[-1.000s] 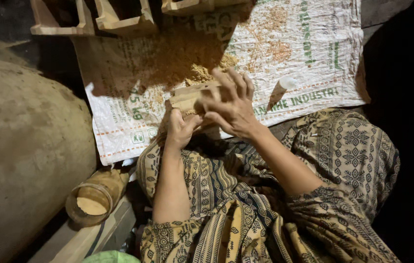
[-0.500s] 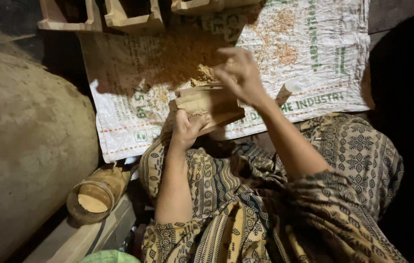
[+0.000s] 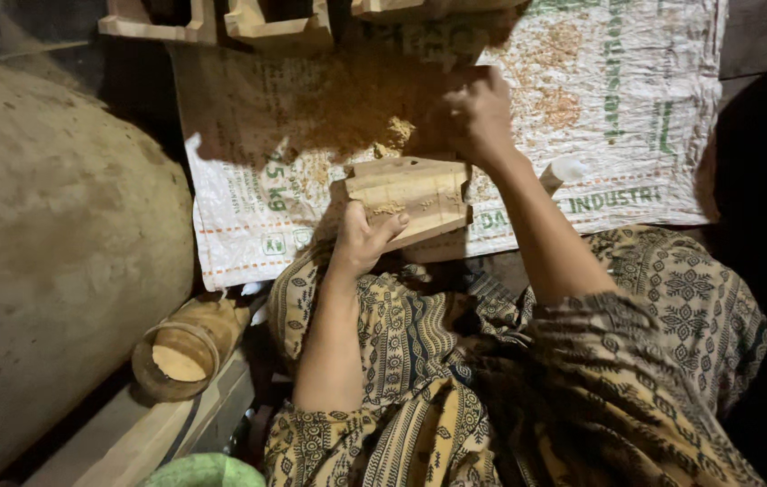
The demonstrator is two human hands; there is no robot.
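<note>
My left hand (image 3: 363, 236) grips the near end of a pale carved wooden block (image 3: 412, 198) and holds it above my lap, over the edge of a white woven sack (image 3: 636, 99) spread on the ground. My right hand (image 3: 478, 113) is raised beyond the block, fingers curled shut over the sack; whether it holds anything cannot be seen. Wood shavings (image 3: 383, 135) lie heaped on the sack just past the block. My lap is covered by patterned cloth (image 3: 672, 298).
A large rounded earthen mass (image 3: 50, 252) fills the left side. A bamboo cup (image 3: 180, 352) with a pale filling lies beside my left knee on a plank. Several unfinished wooden pieces (image 3: 266, 22) stand along the sack's far edge. A green object (image 3: 203, 471) is at the bottom.
My right hand has lifted off the wooden block and moved away from me, toward the shavings. My left hand keeps hold of the block, which now shows its top face.
</note>
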